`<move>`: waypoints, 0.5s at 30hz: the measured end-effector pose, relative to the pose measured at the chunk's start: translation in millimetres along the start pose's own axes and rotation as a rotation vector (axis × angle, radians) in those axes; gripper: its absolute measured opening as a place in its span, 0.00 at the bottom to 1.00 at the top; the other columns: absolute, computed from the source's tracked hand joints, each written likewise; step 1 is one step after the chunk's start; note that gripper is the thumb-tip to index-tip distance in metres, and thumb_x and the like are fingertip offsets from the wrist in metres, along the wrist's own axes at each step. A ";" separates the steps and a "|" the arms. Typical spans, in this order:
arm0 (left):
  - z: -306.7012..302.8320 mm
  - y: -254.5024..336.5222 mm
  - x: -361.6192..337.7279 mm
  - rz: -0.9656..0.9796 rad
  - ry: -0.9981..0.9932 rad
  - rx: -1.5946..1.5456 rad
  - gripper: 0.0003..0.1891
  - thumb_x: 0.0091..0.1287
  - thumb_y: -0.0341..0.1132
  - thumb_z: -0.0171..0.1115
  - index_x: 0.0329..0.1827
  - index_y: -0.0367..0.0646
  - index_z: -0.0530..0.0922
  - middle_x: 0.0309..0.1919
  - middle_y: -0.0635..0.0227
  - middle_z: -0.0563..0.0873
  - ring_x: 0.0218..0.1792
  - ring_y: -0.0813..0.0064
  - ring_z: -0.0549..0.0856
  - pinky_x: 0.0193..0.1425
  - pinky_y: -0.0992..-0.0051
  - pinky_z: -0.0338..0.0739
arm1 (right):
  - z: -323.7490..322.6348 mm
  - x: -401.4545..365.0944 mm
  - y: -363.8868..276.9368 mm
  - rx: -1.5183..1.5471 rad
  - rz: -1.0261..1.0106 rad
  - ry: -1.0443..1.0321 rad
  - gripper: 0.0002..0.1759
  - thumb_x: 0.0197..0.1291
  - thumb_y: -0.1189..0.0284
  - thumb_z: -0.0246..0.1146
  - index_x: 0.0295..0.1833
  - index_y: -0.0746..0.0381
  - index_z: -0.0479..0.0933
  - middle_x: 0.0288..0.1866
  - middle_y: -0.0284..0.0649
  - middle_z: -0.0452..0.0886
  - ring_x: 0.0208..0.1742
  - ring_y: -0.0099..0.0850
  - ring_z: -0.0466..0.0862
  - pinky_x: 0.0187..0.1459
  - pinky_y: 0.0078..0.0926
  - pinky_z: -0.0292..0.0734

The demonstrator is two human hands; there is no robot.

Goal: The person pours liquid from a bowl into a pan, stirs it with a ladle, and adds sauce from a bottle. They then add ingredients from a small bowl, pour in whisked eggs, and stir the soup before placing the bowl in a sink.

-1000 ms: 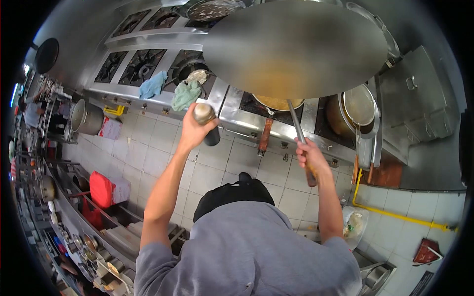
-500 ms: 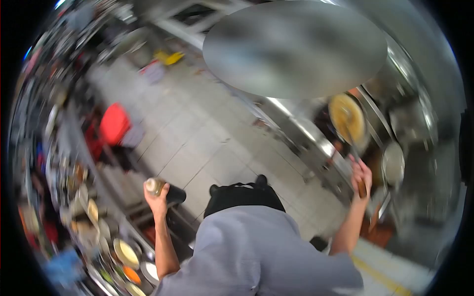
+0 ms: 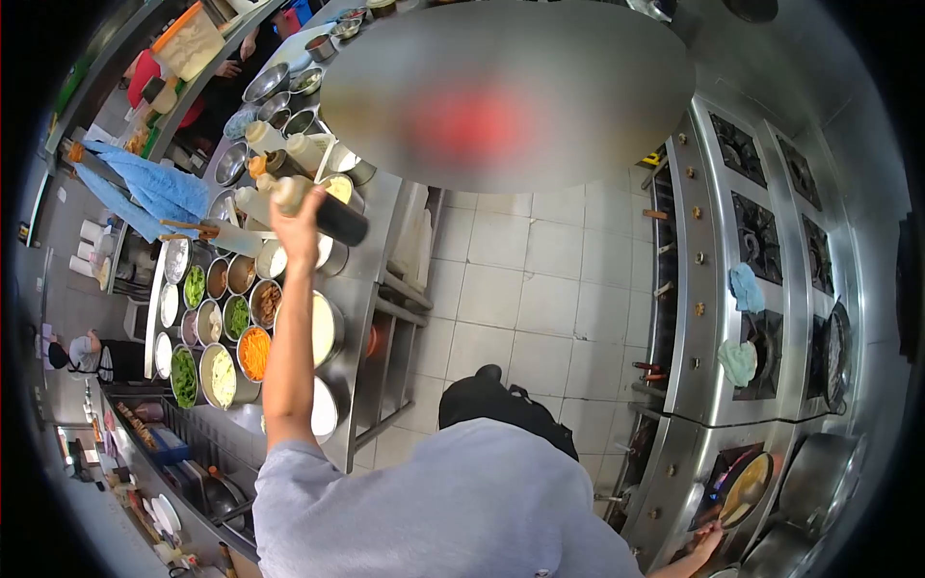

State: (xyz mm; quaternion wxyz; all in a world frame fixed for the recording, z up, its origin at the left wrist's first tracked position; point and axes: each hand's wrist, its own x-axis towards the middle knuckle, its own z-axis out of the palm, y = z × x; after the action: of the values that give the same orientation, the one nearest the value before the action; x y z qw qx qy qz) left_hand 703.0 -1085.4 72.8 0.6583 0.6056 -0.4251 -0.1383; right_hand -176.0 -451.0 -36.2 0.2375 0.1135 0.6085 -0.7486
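**Gripping a dark bottle at the desk, reaching to a pan on the stove**

Holding the bottle in the left hand, with fingers closed around it near its top. Beside it, a group of squeeze bottles; impossible to tell whether touching. Below the forearm, on the desk, many metal pots of food, among them one of orange shreds and one of green leaves.

At the far side, with the right hand at the near rim of the pan; too small to tell how far closed, or on what. In the pan, yellowish-brown food. Farther along the stove, a blue cloth and a green cloth.
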 end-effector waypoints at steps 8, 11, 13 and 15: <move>-56.9 -101.4 119.1 0.181 0.430 0.312 0.28 0.50 0.45 0.80 0.46 0.34 0.78 0.41 0.59 0.86 0.42 0.65 0.84 0.53 0.65 0.76 | -16.7 20.7 -28.8 -0.343 -0.331 -0.663 0.11 0.74 0.72 0.44 0.44 0.66 0.70 0.27 0.28 0.60 0.27 0.18 0.63 0.37 0.12 0.68; -78.4 -146.9 132.0 0.156 0.512 0.723 0.38 0.48 0.53 0.79 0.52 0.31 0.75 0.48 0.52 0.84 0.45 0.56 0.84 0.55 0.60 0.78 | -14.6 23.8 2.9 -0.201 0.152 -0.267 0.13 0.74 0.64 0.49 0.43 0.58 0.76 0.21 0.22 0.62 0.16 0.15 0.58 0.15 0.14 0.52; -91.0 -165.0 143.3 0.075 0.496 0.759 0.42 0.44 0.63 0.76 0.48 0.31 0.77 0.43 0.50 0.85 0.43 0.53 0.85 0.50 0.58 0.80 | 52.9 -27.4 19.7 -0.326 0.055 -0.107 0.13 0.71 0.61 0.54 0.41 0.57 0.79 0.15 0.22 0.59 0.13 0.17 0.57 0.15 0.18 0.48; -103.2 -192.5 166.5 -0.131 0.431 0.945 0.44 0.43 0.68 0.74 0.45 0.32 0.79 0.40 0.50 0.86 0.37 0.52 0.86 0.43 0.56 0.81 | 76.7 -48.7 0.3 -0.050 0.071 0.118 0.13 0.71 0.65 0.53 0.42 0.64 0.76 0.16 0.22 0.60 0.14 0.17 0.60 0.16 0.17 0.54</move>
State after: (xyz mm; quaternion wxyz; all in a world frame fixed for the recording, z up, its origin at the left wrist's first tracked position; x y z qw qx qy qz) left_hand 942.0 -1175.2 -28.3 0.3758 0.8765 -0.2573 0.1556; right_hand -124.7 -514.5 3.8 0.2304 0.1728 0.6354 -0.7165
